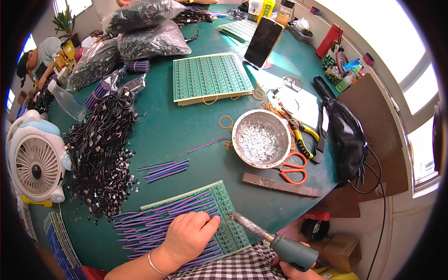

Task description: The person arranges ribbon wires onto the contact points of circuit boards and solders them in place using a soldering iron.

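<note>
A green circuit board panel [227,210] lies at the table's near edge, its left part covered by rows of short blue-and-purple wires [154,221]. Over it my left hand [191,235] is closed, thumb and forefinger pinched together near the ends of the wires. What the pinch holds is too small to make out. My right hand [291,270], partly hidden at the lower edge, grips a soldering iron [291,252] with a dark green handle. The iron's tip points up and left, just right of my left fingertips. Several loose wires [168,171] lie beyond the panel.
A bowl of silvery solder bits [261,138] stands beside orange-handled scissors [294,169], a brown bar [281,185] and yellow-black pliers [304,140]. Stacked board panels [212,77], a propped phone [263,43], a heap of black cables [102,149] and a fan [36,161] surround them. Another person [41,58] sits far left.
</note>
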### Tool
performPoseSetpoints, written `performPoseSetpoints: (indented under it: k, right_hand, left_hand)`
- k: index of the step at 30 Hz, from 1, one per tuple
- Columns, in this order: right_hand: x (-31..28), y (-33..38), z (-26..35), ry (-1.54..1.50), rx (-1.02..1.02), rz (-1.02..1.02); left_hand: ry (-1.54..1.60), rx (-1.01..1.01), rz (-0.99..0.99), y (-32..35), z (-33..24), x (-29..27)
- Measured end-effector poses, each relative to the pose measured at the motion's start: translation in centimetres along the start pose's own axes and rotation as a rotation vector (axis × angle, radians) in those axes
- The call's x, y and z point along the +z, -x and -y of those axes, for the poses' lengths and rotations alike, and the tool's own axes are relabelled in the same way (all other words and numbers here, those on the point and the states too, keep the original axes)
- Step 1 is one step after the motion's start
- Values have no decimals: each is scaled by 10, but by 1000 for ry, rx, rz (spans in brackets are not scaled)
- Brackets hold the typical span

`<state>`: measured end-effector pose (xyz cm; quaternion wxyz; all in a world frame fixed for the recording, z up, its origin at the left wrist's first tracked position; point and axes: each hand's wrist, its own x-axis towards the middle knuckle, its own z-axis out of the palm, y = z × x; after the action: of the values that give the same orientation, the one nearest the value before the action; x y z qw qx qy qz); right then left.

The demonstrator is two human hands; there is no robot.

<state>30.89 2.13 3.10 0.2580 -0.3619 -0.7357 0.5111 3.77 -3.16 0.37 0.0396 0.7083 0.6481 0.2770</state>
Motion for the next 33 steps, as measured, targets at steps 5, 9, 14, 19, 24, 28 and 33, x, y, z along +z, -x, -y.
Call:
performPoseSetpoints:
  k: [5, 9, 14, 19, 24, 28, 33]
  right_hand:
    - [-2, 2, -2, -58, 34, 20]
    - [-1, 0, -3, -96, 56, 38]
    - [-5, 8, -28, 55, -36, 79]
    - [-2, -3, -19, -142, -34, -67]
    - [-9, 10, -44, 92, -115, -15]
    - [-5, 9, -42, -39, -67, -65]
    - [-4, 17, -41, 78, -82, -47]
  left_hand:
    - [-1, -12, 9, 0, 0, 0]
    - [-15, 2, 0, 0, 1, -1]
    - [-17, -15, 8, 0, 0, -4]
    - [-119, -36, -20, -6, -6, -26]
    - [-271, -113, -148, -39, 41, -49]
    - [-380, -134, -91, -37, 72, -38]
    - [-431, -149, 21, -40, 67, -36]
